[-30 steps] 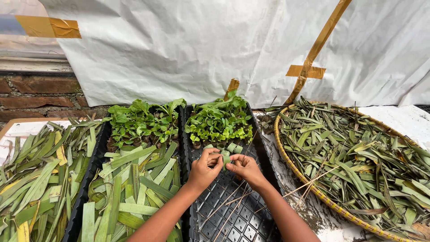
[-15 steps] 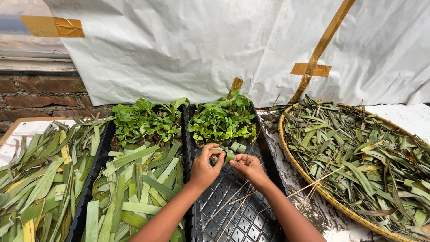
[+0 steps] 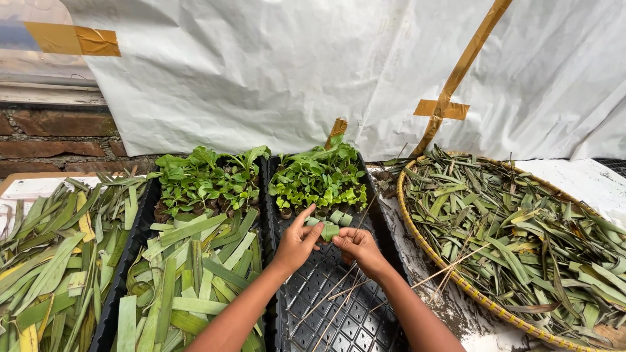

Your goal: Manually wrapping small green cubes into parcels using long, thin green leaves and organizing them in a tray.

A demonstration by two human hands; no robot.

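Folded green leaf strip [image 3: 328, 230] sits pinched between my left hand [image 3: 297, 242] and right hand [image 3: 357, 246]; I'd keep the fold tight. Both grip over the black plastic seedling tray [image 3: 339, 313].

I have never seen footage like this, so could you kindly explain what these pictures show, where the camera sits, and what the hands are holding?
There is no machine here: a person works with two bare hands, filmed by a camera worn on the head that looks down at them. The left hand and right hand together pinch a small folded green leaf piece over a black plastic tray. That tray holds seedlings at its far end and thin sticks on its bare grid. A second tray to the left holds more seedlings and cut leaf strips. A round woven basket of dry leaves stands to the right, and white sheeting hangs behind.
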